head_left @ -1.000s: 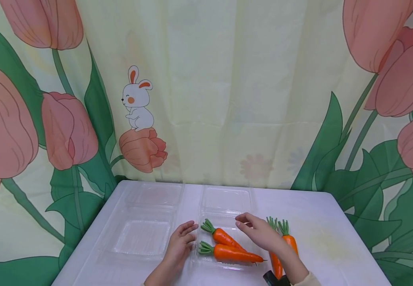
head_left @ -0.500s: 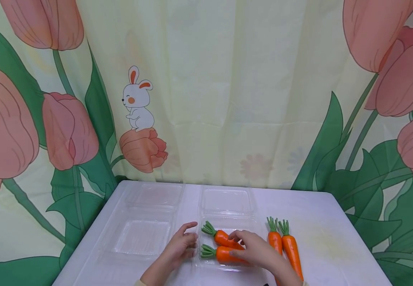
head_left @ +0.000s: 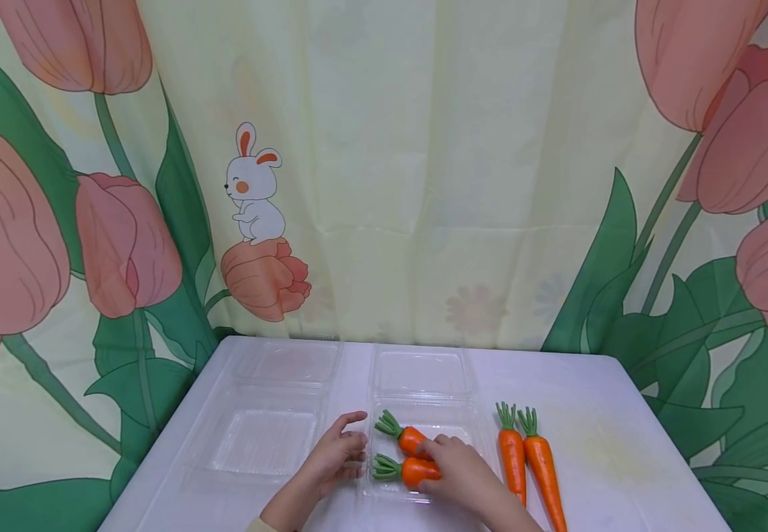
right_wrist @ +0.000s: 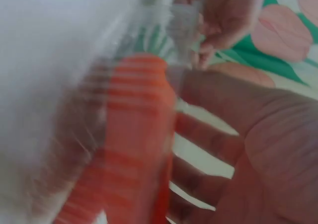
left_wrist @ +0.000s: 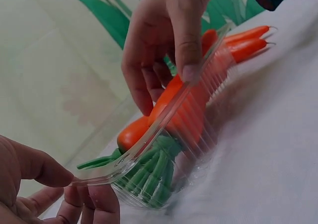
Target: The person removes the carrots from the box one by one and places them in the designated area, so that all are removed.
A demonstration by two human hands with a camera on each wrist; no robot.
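Two orange carrots with green stems lie in a clear plastic container with its lid folded back: a far carrot and a near carrot. My right hand reaches over both and grips the near carrot, thumb along its near side and fingers over its far side. It hides the tapered ends in the head view. At the left edge of the container, my left hand pinches the rim, thumb above and fingers below. Through the container wall the near carrot shows beside my right fingers.
Two more carrots lie side by side on the white table, right of the container. A second clear container stands open at left, its lid toward the back. A tulip-print curtain hangs behind the table.
My right hand has come down and leftward from above the container onto the carrots. The left hand stays by the left rim, having shifted only slightly. The carrots have hardly moved.
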